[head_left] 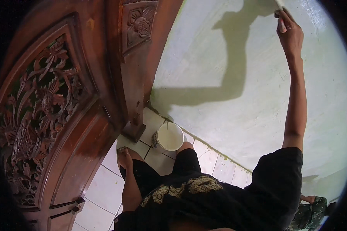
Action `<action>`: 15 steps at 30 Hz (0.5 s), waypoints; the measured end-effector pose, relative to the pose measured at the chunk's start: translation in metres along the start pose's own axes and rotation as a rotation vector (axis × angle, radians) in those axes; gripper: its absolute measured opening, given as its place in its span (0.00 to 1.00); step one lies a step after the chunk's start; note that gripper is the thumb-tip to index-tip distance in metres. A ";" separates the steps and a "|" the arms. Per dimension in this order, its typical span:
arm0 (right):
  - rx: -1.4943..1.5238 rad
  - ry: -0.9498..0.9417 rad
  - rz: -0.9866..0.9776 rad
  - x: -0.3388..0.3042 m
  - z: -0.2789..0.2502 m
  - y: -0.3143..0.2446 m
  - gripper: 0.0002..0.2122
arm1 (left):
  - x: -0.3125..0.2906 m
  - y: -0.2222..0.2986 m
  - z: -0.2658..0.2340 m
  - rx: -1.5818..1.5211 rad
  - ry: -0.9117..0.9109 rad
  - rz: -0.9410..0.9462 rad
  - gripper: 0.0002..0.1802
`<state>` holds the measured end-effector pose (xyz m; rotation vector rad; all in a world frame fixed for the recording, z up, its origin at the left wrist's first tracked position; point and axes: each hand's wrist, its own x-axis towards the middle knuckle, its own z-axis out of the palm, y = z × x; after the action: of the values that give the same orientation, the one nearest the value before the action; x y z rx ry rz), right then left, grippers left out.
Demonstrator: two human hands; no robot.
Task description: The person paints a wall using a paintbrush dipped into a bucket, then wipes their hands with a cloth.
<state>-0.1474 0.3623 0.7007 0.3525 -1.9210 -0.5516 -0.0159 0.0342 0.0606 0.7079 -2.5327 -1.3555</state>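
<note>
A pale handle (pixel 280 4) stands at the top edge of the view, right of centre, in front of the wall (pixel 266 100); its working end is cut off, so I cannot tell its shape, nor whether it touches the wall. My right grip (pixel 290 34) is clamped on that handle, fingertips pinched together around it, at the end of a nearly straight arm. The wall is pale with a greenish tint and whiter, uneven patches near the top. I judge that I am at the brushing-on step, with coverage partial; the next move seems to call for a steady, even stroke across the thinner patches, then a reload once the tool runs dry. For that, a white bucket (pixel 155 141) of pale, paint-like liquid (pixel 169 138) stands on the tiled floor (pixel 104 188) between my knees, near the foot of the wall. My left grip (pixel 125 158) rests at my left knee; its fingers are too dark and small for me to tell whether they are apart or together. The shadow (pixel 234 65) of a bent arm falls across the wall. To my left rises dark, carved wooden furniture (pixel 115 77); at the lower right, another person (pixel 306 213) appears in a dark patterned garment.
</note>
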 end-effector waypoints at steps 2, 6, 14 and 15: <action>-0.069 -0.054 0.119 -0.009 0.008 0.000 0.10 | 0.000 0.005 -0.004 0.005 0.040 0.019 0.15; -0.197 -0.249 -0.242 -0.120 0.065 -0.019 0.16 | 0.008 -0.023 0.010 -0.052 0.024 -0.054 0.16; 0.545 -0.742 -0.167 -0.184 0.055 -0.074 0.11 | 0.008 -0.046 0.019 0.184 -0.067 -0.052 0.16; 0.536 -0.580 -0.209 -0.163 0.052 -0.041 0.08 | 0.003 -0.020 0.017 0.083 -0.047 -0.019 0.16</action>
<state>-0.1303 0.4165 0.5344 0.8117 -2.6105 -0.2734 -0.0185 0.0362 0.0342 0.7248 -2.6394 -1.2937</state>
